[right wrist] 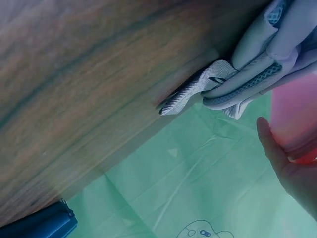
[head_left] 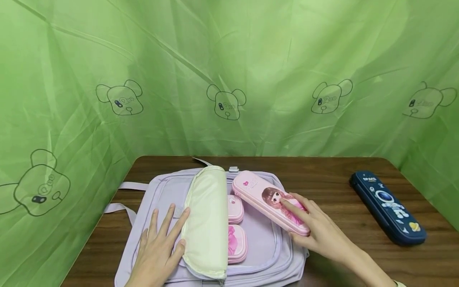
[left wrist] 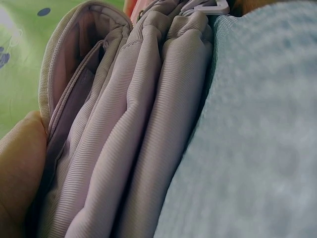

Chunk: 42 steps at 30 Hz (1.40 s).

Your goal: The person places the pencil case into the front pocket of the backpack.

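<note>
A lavender backpack [head_left: 261, 243] lies on the table, its pale cream-lined flap [head_left: 206, 227] folded over to the left. With fingers spread and straight, my left hand [head_left: 157, 245] rests on the bag's left side, thumb and index fingertip at the flap's edge. My right hand [head_left: 320, 229] grips the lower end of a pink pencil case [head_left: 256, 194] printed with a long-haired doll, held slanted over the bag's right side. Two more pink cases, an upper one [head_left: 234, 209] and a lower one [head_left: 238, 244], show partly from under the flap; their left parts are hidden.
A navy pencil case [head_left: 389, 207] with an astronaut print lies on the right of the brown wooden table [head_left: 322, 179]. Straps [head_left: 123, 209] stick out left of the bag. Green sheeting [head_left: 272, 79] with bear-head drawings surrounds the table at the back and sides.
</note>
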### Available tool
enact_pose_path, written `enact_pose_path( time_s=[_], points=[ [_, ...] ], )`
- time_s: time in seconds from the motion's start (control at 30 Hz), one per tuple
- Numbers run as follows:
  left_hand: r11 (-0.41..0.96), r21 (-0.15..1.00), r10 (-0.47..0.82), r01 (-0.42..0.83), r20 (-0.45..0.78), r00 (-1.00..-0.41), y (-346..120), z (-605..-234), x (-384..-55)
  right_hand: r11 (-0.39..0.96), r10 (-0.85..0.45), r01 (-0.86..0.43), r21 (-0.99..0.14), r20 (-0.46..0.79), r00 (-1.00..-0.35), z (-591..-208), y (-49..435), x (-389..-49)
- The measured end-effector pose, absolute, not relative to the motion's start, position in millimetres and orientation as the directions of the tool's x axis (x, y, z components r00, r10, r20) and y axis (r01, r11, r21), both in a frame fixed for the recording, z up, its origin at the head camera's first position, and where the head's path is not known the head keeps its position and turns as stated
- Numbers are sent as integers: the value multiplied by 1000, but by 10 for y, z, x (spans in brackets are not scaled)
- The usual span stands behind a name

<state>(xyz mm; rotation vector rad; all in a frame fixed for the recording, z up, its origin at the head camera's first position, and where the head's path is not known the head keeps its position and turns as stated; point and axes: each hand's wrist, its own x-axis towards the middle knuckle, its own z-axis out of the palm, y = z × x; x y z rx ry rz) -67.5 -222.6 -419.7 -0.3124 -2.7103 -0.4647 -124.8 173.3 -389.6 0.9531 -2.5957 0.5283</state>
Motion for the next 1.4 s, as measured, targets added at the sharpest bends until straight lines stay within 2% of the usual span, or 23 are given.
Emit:
enact_pose_path(
  time_s=[0.4, 0.7, 1.03, 1.4],
  points=[
    [918, 286, 149, 274, 392, -908, -2213, -4174, -665, 669, -552, -679, -303, 410, -726, -3857, 1680, -1226],
    [910, 299, 137, 287, 436, -890, -2214, -4194, -665, 592, -573, -690, -417, 384, -724, -3920, 1636, -1212],
    [897, 320, 132, 304, 463, -877, -2185, -4228, -687, 582, -582, -694, -423, 379, -719, -3869, 1650, -1168],
    [896, 328, 116, 298, 477, -871, -2192, -4231, -691, 551, -628, -700, -454, 327, -706, -3587, 1596, -1107]
  ],
)
